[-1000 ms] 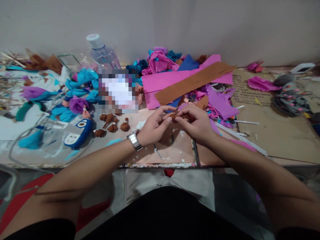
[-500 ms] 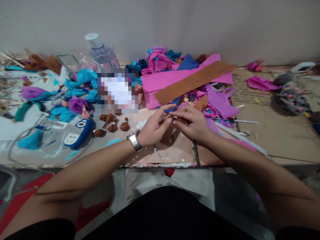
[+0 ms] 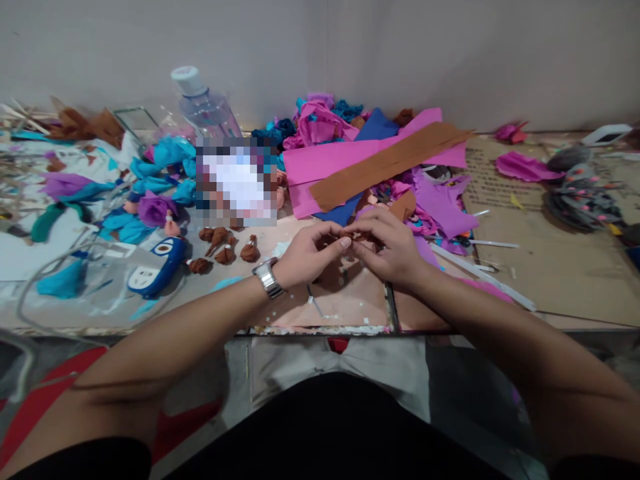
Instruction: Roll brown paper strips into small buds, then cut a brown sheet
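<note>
My left hand and my right hand meet above the table, fingertips touching. Both pinch a piece of brown crepe paper, mostly covered by the fingers. A silver watch sits on my left wrist. To the left of my left hand lie several small brown crepe-paper bundles, some tied with white. Just beyond the hands, a long brown paper strip rests across pink paper sheets, with a blue piece under them.
A clear bottle with a white cap stands at the back, beside a blurred patch. A blue-and-white device with a cable lies left. Crumpled coloured paper is heaped behind. Cardboard and a grey, pink-dotted bundle are on the right.
My left fingers have curled in from a stretched position, and the thumb has slid slightly right. My right fingers have bent closer around the brown paper. The table things stay put.
</note>
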The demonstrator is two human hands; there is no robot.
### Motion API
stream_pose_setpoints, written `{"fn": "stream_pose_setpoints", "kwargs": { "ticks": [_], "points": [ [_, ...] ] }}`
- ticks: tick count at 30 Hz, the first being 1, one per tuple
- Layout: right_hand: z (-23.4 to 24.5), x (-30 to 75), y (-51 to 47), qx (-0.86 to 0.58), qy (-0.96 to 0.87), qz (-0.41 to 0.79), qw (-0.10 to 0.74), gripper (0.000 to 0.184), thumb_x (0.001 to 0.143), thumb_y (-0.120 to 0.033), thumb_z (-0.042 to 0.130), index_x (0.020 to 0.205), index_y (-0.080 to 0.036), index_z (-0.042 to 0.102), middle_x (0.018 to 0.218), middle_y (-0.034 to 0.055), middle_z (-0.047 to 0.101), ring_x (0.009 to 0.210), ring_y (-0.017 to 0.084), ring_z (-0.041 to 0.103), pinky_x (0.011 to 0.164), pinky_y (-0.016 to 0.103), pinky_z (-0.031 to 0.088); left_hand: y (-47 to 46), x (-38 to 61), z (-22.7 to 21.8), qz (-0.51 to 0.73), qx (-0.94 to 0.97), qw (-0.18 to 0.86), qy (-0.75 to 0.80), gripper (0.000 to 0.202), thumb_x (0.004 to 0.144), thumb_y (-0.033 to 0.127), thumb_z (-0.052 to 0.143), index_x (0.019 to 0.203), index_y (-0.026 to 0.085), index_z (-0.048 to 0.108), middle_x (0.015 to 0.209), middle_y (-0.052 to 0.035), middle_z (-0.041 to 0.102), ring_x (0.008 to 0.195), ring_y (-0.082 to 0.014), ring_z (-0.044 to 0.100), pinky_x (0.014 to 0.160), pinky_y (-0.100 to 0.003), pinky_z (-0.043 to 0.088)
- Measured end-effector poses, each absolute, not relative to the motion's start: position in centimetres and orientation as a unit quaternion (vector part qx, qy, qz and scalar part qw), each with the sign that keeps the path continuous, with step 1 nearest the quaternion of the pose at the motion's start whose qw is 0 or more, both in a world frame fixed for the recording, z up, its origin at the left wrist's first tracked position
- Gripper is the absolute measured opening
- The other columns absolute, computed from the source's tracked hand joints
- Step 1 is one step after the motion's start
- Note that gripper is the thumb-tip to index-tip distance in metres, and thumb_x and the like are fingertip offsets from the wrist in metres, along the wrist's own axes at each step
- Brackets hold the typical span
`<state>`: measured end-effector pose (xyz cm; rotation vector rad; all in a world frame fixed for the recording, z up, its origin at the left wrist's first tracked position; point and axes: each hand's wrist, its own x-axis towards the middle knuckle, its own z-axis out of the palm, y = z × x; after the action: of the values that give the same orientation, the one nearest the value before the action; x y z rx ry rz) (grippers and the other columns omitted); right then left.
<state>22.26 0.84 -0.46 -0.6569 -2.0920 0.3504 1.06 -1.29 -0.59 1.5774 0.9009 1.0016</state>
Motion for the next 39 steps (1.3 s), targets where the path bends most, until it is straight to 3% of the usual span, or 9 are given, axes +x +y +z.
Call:
{"fn": "stream_pose_setpoints", "kwargs": {
  "ticks": [10, 27, 30, 33, 39],
  "points": [
    [-0.6, 22.3, 0.8, -0.235, -0.862, 0.135, 0.428, 0.028, 0.098, -0.032, 0.070, 0.125, -0.027, 0.073, 0.106, 0.0086, 0.071, 0.099, 0.024, 0.068, 0.090, 0.043, 0.054, -1.2, 0.9, -0.4, 0.417, 0.654, 0.521, 0.355, 0.026, 0.094, 0.040, 0.072, 0.095, 0.014, 0.071, 0.089, -0.0031, 0.070, 0.072, -0.0114, 0.060, 0.070, -0.024, 0.050],
    [-0.2, 22.1, 0.7, -0.226, -0.854, 0.148, 0.445, 0.029, 0.090, -0.043, 0.081, 0.109, -0.023, 0.073, 0.097, 0.0053, 0.077, 0.091, 0.022, 0.070, 0.087, 0.038, 0.051, -0.9, 0.7, -0.1, 0.409, 0.645, 0.539, 0.356, 0.022, 0.092, 0.036, 0.070, 0.088, 0.015, 0.067, 0.076, -0.0006, 0.066, 0.068, -0.0117, 0.060, 0.069, -0.025, 0.049],
    [0.2, 22.2, 0.7, -0.214, -0.856, 0.155, 0.445, 0.015, 0.095, -0.038, 0.077, 0.097, -0.024, 0.071, 0.090, 0.0023, 0.077, 0.083, 0.019, 0.070, 0.085, 0.037, 0.050, -0.7, 0.6, 0.2, 0.408, 0.638, 0.546, 0.357, 0.023, 0.092, 0.038, 0.069, 0.088, 0.015, 0.067, 0.078, -0.0013, 0.066, 0.069, -0.0118, 0.060, 0.071, -0.026, 0.050],
    [0.4, 22.4, 0.7, -0.207, -0.864, 0.150, 0.435, 0.007, 0.099, -0.032, 0.071, 0.099, -0.025, 0.072, 0.093, 0.0026, 0.078, 0.087, 0.020, 0.070, 0.085, 0.038, 0.050, -0.6, 0.5, 0.4, 0.403, 0.640, 0.553, 0.349, 0.025, 0.092, 0.039, 0.069, 0.086, 0.015, 0.067, 0.076, -0.0021, 0.066, 0.070, -0.0128, 0.060, 0.072, -0.027, 0.049],
    [0.5, 22.4, 0.4, -0.226, -0.863, 0.191, 0.409, 0.017, 0.101, -0.038, 0.066, 0.093, -0.023, 0.069, 0.089, 0.0049, 0.075, 0.087, 0.021, 0.069, 0.086, 0.039, 0.051, -0.4, 0.3, 0.7, 0.378, 0.678, 0.528, 0.345, 0.026, 0.092, 0.039, 0.068, 0.082, 0.016, 0.067, 0.075, -0.0026, 0.066, 0.069, -0.0132, 0.059, 0.069, -0.027, 0.048]
  ]
}}
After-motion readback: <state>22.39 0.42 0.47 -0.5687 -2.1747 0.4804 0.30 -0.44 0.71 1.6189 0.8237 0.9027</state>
